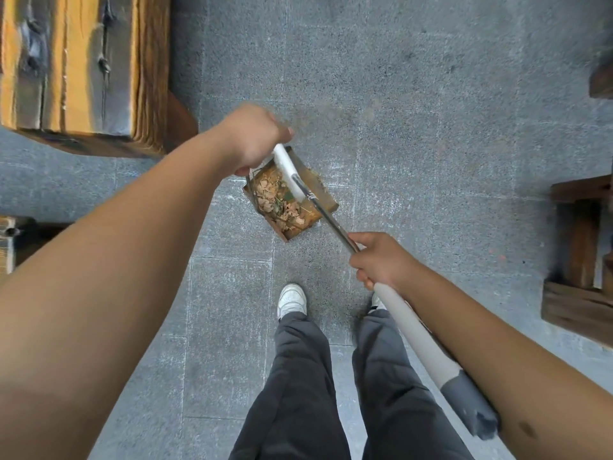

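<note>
A rusty metal dustpan hangs just above the grey stone paving, filled with dry brown leaves. My left hand grips the top of a white handle over the pan. My right hand grips a long pole where its thin metal shaft meets a thick white sleeve with a grey end cap. The metal shaft runs up to the white handle. Whether they are one piece I cannot tell.
A thick wooden bench stands at the upper left. Dark wooden furniture stands at the right edge, and another wooden piece shows at the far left. My legs and a white shoe are below the pan on the paving.
</note>
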A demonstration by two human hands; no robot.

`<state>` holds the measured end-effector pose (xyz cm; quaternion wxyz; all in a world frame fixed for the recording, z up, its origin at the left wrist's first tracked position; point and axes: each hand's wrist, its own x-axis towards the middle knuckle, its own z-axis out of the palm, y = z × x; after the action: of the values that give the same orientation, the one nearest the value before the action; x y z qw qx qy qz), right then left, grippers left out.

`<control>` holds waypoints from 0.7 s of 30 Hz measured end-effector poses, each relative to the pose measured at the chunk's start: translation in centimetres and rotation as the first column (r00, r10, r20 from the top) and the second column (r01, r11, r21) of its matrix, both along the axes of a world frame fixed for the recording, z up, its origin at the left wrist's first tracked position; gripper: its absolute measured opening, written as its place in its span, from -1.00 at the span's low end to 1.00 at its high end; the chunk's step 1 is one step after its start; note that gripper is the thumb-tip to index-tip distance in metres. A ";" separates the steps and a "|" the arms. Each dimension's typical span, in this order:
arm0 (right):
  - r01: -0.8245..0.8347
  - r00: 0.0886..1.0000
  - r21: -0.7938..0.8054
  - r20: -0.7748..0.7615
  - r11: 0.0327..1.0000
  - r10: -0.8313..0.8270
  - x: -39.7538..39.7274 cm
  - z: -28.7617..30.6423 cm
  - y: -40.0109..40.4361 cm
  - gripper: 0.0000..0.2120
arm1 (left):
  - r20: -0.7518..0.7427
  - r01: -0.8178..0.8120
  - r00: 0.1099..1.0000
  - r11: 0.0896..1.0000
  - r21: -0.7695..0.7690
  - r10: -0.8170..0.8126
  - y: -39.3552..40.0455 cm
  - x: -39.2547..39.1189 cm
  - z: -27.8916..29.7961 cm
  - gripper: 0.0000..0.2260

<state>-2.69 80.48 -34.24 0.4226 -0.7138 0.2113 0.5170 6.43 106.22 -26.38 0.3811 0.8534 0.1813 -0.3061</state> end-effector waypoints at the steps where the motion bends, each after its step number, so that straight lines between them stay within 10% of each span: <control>1: 0.015 1.000 0.003 0.007 1.000 -0.015 0.0 0.2 -0.6 -0.41 | 0.002 0.016 1.000 1.000 0.014 -0.016 0.2 -0.4 0.4 -0.73; 10: 0.104 0.989 -0.042 0.114 0.994 -0.098 3.6 0.4 -2.9 -0.44 | 0.041 -0.143 0.987 0.971 -0.190 0.153 4.9 -2.2 2.7 -0.63; 21: -0.102 0.976 -0.165 0.172 0.981 0.130 6.3 -2.6 0.3 -0.53 | 0.030 -0.013 0.999 0.997 0.071 0.011 1.2 0.1 1.1 -0.68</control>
<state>3.64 80.77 -36.86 0.3523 -0.7999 0.1692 0.4554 6.49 107.46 -25.30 0.3550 0.8696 0.1915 -0.2847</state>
